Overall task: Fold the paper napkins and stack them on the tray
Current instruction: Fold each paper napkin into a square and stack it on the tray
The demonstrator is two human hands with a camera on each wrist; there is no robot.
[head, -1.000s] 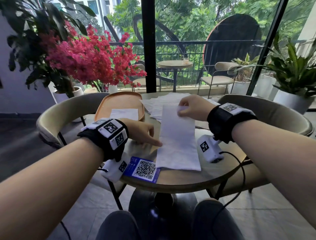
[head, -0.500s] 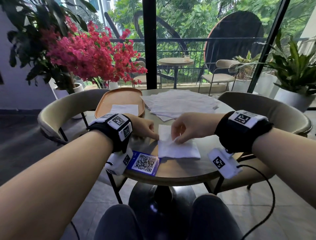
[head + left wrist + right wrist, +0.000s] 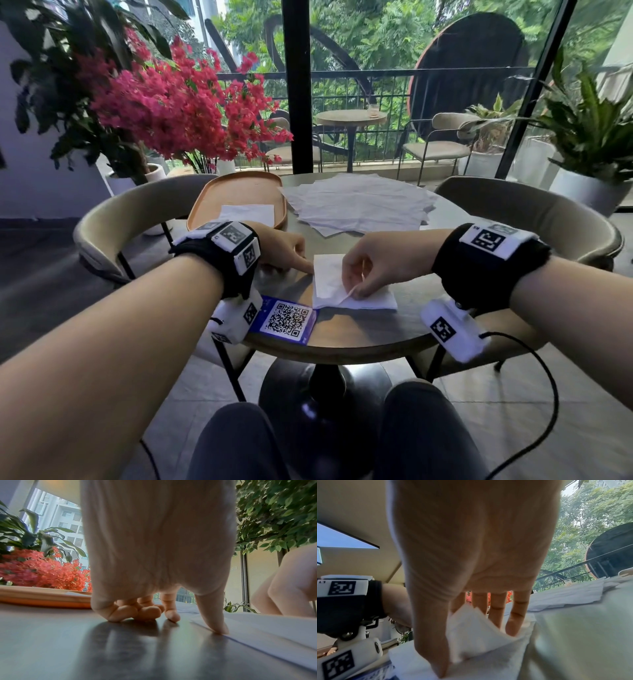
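**Napkin mid-fold on the round bench**

At far left the wooden tray (image 3: 205, 205) sits on the bench (image 3: 342, 335), one folded napkin (image 3: 248, 214) lying in it. Just nearer, the left hand (image 3: 281, 248) has its outer fingers curled under, holding nothing, while its thumb tip (image 3: 217, 627) presses the left edge of the napkin being folded (image 3: 325, 277). A blue QR card (image 3: 286, 318) lies at the near rim (partly under the left wrist camera). Further right, the right hand (image 3: 380, 260) pinches a raised layer of that napkin between thumb and fingers. Beyond it, the loose pile of unfolded napkins (image 3: 359, 205) spreads across the bench's far side.
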